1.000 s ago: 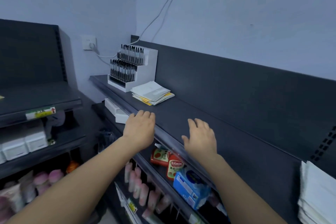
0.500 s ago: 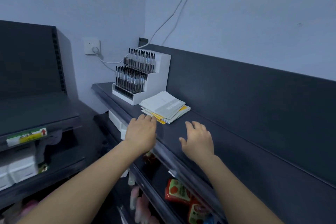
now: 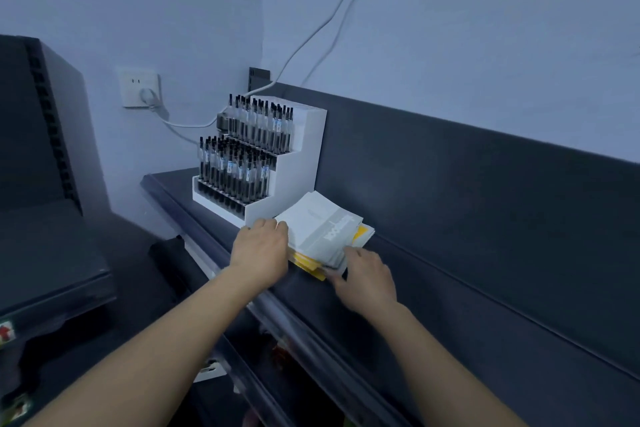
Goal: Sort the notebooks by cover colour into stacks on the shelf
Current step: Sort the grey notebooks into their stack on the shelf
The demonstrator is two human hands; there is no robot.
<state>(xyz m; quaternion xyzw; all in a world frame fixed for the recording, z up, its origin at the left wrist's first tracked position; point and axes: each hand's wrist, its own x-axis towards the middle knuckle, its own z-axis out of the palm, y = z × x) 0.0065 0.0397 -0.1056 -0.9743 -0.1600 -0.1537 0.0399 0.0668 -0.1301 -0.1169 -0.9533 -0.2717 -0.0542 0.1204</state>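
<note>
Here the right hand (image 3: 367,279) pinches the near corner of the mixed pile of notebooks (image 3: 323,236) at five o'clock, while the left hand (image 3: 259,250) cups its nine-o'clock edge, fingers curled against it. The pile lies on the shelf (image 3: 433,305) beside the pen display (image 3: 259,163) at eleven o'clock. Best to steady it and peel off one cover at a time, I'd judge.

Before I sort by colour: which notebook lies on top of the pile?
The grey-and-white notebook; the yellow ones show only as edges beneath it.
</note>
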